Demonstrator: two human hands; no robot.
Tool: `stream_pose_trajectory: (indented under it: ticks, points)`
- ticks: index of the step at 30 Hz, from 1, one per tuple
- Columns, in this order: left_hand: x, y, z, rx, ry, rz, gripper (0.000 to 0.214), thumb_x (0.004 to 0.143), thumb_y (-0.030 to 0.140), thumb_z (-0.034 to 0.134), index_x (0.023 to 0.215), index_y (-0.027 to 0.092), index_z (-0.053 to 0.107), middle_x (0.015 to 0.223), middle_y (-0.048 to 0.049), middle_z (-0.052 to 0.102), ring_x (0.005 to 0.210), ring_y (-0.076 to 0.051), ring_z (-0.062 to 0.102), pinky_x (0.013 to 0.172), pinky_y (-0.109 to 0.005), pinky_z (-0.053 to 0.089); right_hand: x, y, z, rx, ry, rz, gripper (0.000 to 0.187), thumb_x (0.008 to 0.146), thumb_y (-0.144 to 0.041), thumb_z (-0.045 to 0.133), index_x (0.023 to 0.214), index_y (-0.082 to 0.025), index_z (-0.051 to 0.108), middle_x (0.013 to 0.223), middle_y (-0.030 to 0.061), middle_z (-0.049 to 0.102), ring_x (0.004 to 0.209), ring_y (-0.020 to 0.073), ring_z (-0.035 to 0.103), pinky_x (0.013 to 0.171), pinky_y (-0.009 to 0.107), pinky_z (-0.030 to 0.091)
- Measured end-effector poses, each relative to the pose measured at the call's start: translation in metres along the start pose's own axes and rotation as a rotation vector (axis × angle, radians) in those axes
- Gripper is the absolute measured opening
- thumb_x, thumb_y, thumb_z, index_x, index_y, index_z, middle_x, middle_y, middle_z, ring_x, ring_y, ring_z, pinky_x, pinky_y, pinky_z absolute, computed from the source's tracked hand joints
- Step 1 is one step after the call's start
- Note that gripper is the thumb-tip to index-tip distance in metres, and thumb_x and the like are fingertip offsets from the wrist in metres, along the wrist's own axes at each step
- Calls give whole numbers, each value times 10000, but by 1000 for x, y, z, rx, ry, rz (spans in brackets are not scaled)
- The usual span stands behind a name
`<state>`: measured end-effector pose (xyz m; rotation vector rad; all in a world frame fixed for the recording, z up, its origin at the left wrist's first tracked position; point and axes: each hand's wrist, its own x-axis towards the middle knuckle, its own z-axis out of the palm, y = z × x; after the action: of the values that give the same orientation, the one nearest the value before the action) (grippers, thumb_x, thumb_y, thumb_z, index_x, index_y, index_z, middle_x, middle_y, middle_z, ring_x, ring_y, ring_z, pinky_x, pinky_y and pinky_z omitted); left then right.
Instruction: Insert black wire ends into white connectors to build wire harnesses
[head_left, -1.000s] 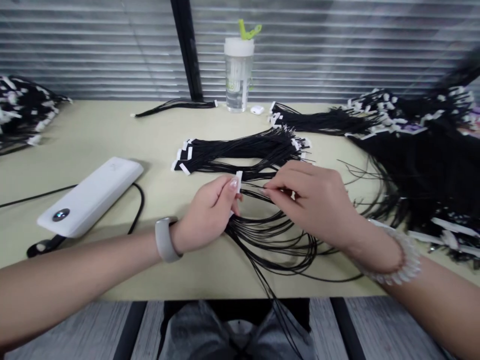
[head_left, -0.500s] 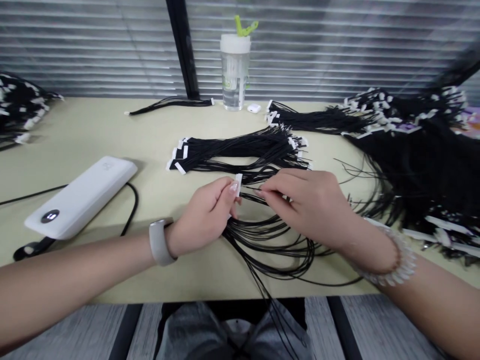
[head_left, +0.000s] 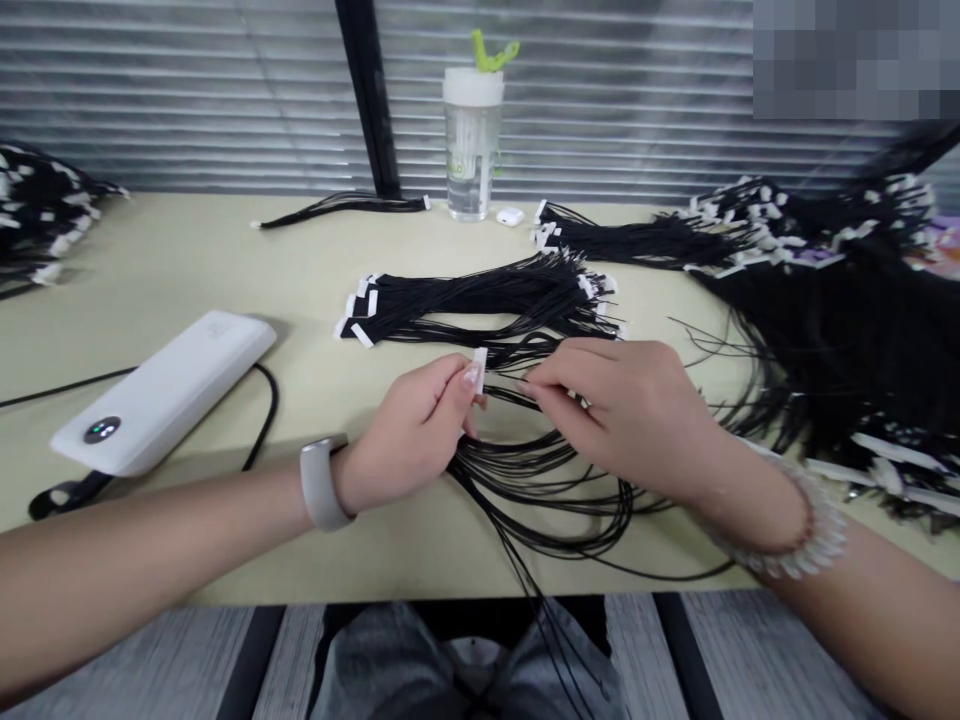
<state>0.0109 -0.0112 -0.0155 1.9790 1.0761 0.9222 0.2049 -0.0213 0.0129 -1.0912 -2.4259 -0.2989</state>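
Note:
My left hand [head_left: 424, 415] is closed on a white connector [head_left: 481, 370], pinched upright between thumb and fingers. Thin black wires run from the connector toward the right. My right hand [head_left: 615, 410] is closed in a pinch on a black wire [head_left: 504, 377] just right of the connector; its fingertips partly hide the wire. Below both hands a loose loop of black wires [head_left: 555, 540] lies on the table, and some strands hang over the front edge. Just behind the hands rests a bundle of black cables with white connectors [head_left: 465, 297].
A white power bank [head_left: 165, 395] with a black cord lies at left on the table [head_left: 187, 245]. At the back stand a water bottle [head_left: 471, 150] and a small white case [head_left: 510, 216]. Heaps of black cables [head_left: 862, 330] fill the right side; another pile [head_left: 37, 215] is far left.
Both hands keep nearly the same place and grip. The right fingertips sit very slightly farther right along the wire. A display on the power bank now shows lit green.

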Motion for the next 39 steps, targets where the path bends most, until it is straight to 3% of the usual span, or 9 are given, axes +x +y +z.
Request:
stream_pose_trajectory:
  ticks: [12,20,23,25,27,30,32,36,39]
  points:
    - [-1,0,0,78,-44,46,343,955,302,295,672,185,449,570,24,541,544,-101,500,571,-228,397,2,-2,-1,42,-56,48,215,887,-230,436,789,-169,618,700,-7,609,640,90,554,564,230,354]
    - [-2,2,0,76,-80,53,319,944,295,324,681,180,463,578,22,552,547,-101,521,568,-225,404,4,-4,8,13,-10,18,281,896,-240,411,731,-158,623,644,0,580,612,94,537,552,227,333]
    - [-1,1,0,39,-67,14,334,943,319,331,675,178,470,582,22,548,555,-103,518,574,-227,408,4,1,10,-29,10,35,190,878,-270,484,759,-171,595,696,-5,587,634,99,527,558,227,335]
    - [2,1,1,-1,-28,-36,357,941,352,339,659,176,468,580,20,544,553,-104,508,567,-231,403,3,4,5,-71,76,29,210,831,-378,567,807,-169,560,776,25,585,697,130,522,584,244,356]
    - [5,-1,1,-35,65,-115,379,935,381,351,640,174,468,568,16,533,547,-106,492,557,-237,392,2,5,-5,-67,184,5,377,747,-524,626,805,-169,512,801,56,556,738,157,503,615,269,379]
    - [10,-4,1,-93,214,-236,390,931,400,356,639,174,478,558,12,517,537,-109,469,526,-242,371,-1,4,-25,2,244,18,445,759,-552,597,622,-177,401,632,21,449,625,118,424,557,260,335]
    - [12,-6,1,-126,246,-276,387,932,403,354,648,175,486,563,10,523,535,-110,466,512,-243,364,-1,5,-32,79,84,85,504,840,-505,515,530,-167,306,512,-15,327,510,77,314,483,250,253]
    - [10,-7,0,-115,286,-208,396,940,360,345,620,173,484,579,1,539,598,-113,505,594,-240,400,0,3,-21,434,-553,198,487,907,-450,390,531,-152,303,485,-38,258,450,48,224,424,219,201]
    - [7,-6,1,-83,281,-151,377,943,333,340,633,175,485,577,2,541,595,-113,509,596,-236,406,2,-7,-5,628,-683,137,391,896,-304,404,539,-143,395,493,-43,366,466,42,289,469,200,261]
